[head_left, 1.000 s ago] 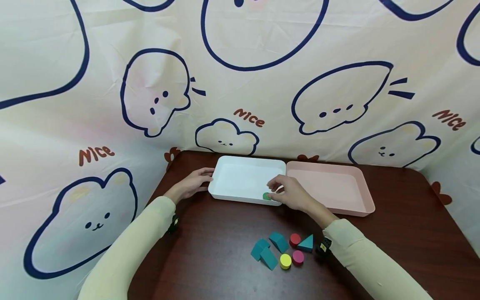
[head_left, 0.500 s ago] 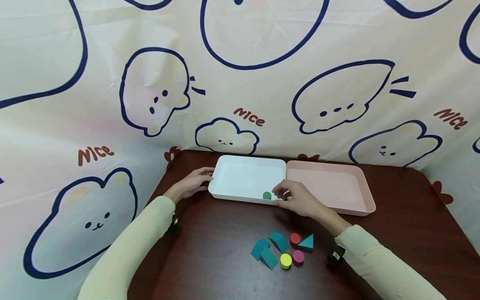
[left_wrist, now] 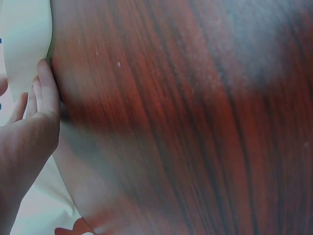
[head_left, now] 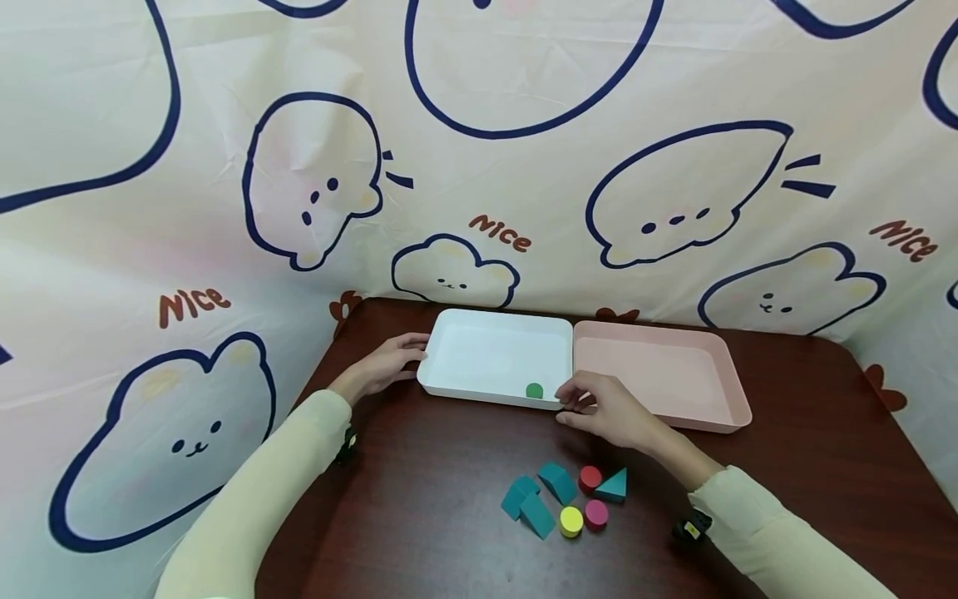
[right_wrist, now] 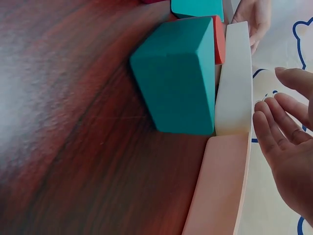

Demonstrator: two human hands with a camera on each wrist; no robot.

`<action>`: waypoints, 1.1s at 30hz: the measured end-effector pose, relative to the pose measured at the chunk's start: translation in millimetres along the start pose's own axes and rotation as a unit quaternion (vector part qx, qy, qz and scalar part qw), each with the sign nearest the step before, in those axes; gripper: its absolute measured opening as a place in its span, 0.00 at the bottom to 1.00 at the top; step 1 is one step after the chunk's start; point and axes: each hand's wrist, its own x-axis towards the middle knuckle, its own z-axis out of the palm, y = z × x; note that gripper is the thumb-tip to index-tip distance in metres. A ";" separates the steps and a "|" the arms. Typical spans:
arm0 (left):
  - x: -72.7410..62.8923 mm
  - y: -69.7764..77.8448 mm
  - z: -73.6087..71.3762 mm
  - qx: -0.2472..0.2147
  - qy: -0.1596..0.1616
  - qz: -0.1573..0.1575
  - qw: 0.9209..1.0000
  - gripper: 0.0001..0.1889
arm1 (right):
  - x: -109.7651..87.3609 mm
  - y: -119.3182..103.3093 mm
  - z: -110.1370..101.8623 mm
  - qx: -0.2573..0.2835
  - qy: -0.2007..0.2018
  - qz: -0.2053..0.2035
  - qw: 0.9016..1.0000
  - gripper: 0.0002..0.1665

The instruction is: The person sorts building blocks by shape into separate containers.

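My left hand [head_left: 384,364] rests its fingertips against the left end of a white tray [head_left: 486,353]; its fingers look nearly straight in the left wrist view. Inside that tray, by the front wall toward the right, lies a round green block [head_left: 534,390]. Just right of it, at the tray's front right corner, is my right hand [head_left: 612,409], holding nothing, with loosely bent fingers. The right wrist view also shows this empty right hand [right_wrist: 291,147], thumb apart from the fingers. Whether its fingertips touch the tray rim is hard to tell.
A pink tray [head_left: 674,366] adjoins the white one on the right. Nearer on the dark wooden table [head_left: 419,499] are several teal blocks [head_left: 557,482], one a triangle [head_left: 613,485], plus red [head_left: 590,478], magenta [head_left: 596,514] and yellow [head_left: 571,522] cylinders. A patterned cloth [head_left: 554,200] hangs behind.
My right hand has let go of the green block, leaving it in the white tray, and has drawn back to the right and nearer. The left hand stays put.
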 end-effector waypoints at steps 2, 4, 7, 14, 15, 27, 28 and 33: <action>-0.4 0.0 0.0 -0.002 0.000 -0.002 1.000 0.30 | -3.9 -0.2 -0.9 0.001 -0.001 0.000 1.000 0.15; -0.9 0.0 -0.1 -0.003 -0.001 -0.004 1.000 0.31 | -7.6 0.5 -2.2 0.005 -0.004 0.001 1.000 0.15; -2.6 0.8 -0.5 -0.004 0.001 -0.006 1.000 0.31 | -13.6 2.4 -4.1 0.009 -0.011 0.006 1.000 0.15; -1.1 3.4 -0.6 0.000 0.000 -0.008 1.000 0.31 | -30.3 6.6 -5.1 0.007 -0.020 0.005 1.000 0.17; -0.6 3.5 -0.4 0.000 0.000 -0.009 1.000 0.31 | -32.3 6.5 -4.9 0.008 -0.020 0.002 1.000 0.17; -0.6 1.3 -2.7 0.003 -0.003 -0.010 1.000 0.31 | -50.5 7.2 0.3 0.000 -0.070 0.003 0.998 0.18; -0.4 1.1 -2.9 0.004 -0.003 -0.010 1.000 0.31 | -51.5 7.4 0.9 -0.003 -0.073 0.000 0.997 0.18; 0.3 0.5 -2.7 0.002 0.000 -0.011 1.000 0.31 | -55.4 7.4 2.7 -0.011 -0.093 -0.007 0.996 0.16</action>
